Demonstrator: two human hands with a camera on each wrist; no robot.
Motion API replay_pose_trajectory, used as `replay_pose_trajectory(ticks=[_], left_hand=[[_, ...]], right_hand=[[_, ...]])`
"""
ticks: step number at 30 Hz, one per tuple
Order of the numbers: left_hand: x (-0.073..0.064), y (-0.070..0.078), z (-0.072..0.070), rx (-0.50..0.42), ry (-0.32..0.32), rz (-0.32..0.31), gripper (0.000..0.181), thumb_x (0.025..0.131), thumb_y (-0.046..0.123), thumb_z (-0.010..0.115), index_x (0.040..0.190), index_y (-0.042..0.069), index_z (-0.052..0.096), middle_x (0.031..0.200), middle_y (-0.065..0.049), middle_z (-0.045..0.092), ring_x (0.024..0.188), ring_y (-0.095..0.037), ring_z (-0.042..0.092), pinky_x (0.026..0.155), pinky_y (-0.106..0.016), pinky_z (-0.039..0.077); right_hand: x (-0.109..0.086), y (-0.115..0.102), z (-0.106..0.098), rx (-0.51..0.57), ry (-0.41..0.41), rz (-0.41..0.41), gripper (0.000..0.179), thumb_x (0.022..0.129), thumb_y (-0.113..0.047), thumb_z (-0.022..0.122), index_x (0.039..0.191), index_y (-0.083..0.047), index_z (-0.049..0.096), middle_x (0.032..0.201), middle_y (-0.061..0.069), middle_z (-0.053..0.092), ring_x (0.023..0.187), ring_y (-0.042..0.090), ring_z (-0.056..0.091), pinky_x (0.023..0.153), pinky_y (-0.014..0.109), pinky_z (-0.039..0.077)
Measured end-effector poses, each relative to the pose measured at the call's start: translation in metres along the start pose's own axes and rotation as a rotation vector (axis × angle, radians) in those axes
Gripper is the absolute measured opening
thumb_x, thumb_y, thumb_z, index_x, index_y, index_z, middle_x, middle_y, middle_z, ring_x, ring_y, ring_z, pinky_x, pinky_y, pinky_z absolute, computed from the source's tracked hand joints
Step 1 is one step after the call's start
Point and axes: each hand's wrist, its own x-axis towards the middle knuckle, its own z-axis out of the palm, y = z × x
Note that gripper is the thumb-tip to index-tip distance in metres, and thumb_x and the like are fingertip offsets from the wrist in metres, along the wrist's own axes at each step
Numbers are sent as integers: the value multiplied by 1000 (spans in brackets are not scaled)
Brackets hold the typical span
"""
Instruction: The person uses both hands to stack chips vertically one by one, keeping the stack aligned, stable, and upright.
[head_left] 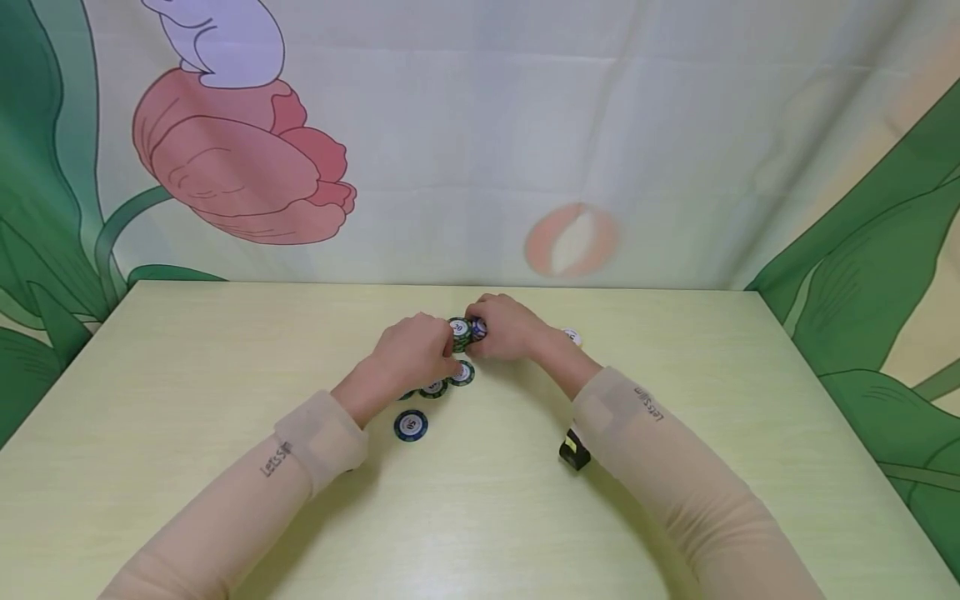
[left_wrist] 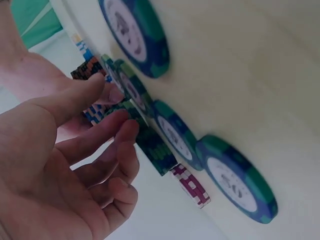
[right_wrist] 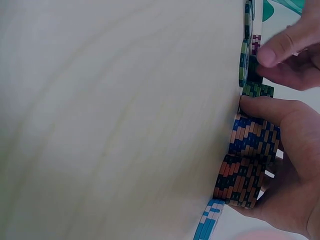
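My left hand (head_left: 412,354) reaches to a green poker chip stack (head_left: 459,332). In the left wrist view its fingers are loosely bent, fingertips right at the stack's edge and thumb apart from them. My right hand (right_wrist: 295,145) spans a blue-and-peach poker chip stack (right_wrist: 254,136) and a black-and-orange poker chip stack (right_wrist: 241,181), thumb at one end and fingers behind and at the other. Close by the left thumb lies a flat green-edged chip (head_left: 462,372), beside another chip (head_left: 433,387). A blue-green chip (head_left: 411,425) lies nearer me.
A maroon-and-white chip stack (left_wrist: 191,186) stands beyond the green one. A light-blue-and-white stack (right_wrist: 209,220) stands past the black-and-orange one. By my right sleeve sits a small black object (head_left: 574,452) with a yellow-green mark. A printed curtain (head_left: 465,167) hangs behind the table (head_left: 480,517).
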Motion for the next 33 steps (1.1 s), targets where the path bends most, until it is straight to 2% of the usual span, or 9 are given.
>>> replay_pose_trajectory(ticks=[4,10,14,20,27,33], left_hand=[[-2,-1,6,27,-16,32,32,90,35,81,73,13,64,71,-1,56,64,-18,54,55,-33,40],[-4,-1,7,15,-37,82,23,88,31,83,84,11,73,78,-1,62,70,-19,57,60,-31,45],[-6,1,7,-3,-56,105,23,88,29,83,86,9,72,79,-1,62,71,-18,56,61,-30,45],[-6,5,9,-6,-57,133,24,86,25,84,78,12,65,75,-1,60,69,-18,54,58,-30,43],[-5,4,11,13,-52,145,21,81,16,76,68,14,60,67,1,54,63,-17,51,52,-30,40],[-4,2,15,48,-30,194,29,78,19,73,59,17,50,61,4,45,58,-15,45,49,-29,36]], right_hand=[[1,1,1,-7,1,-10,33,89,-21,78,115,-4,69,116,10,65,102,25,58,93,36,47],[0,1,0,-7,-1,-10,34,89,-22,78,116,-5,69,116,10,64,103,25,58,93,36,47],[-1,-1,-1,-2,0,-8,33,89,-22,77,116,-5,69,117,10,64,104,26,58,94,37,47],[-1,-1,0,-6,0,-2,34,90,-23,77,118,-5,69,119,10,64,105,26,58,95,37,47],[-1,0,0,-16,9,-12,32,89,-22,77,116,-5,70,118,10,64,105,26,58,95,37,46],[-1,0,0,-20,12,-22,33,89,-22,77,117,-4,69,119,11,65,107,27,59,96,38,46]])
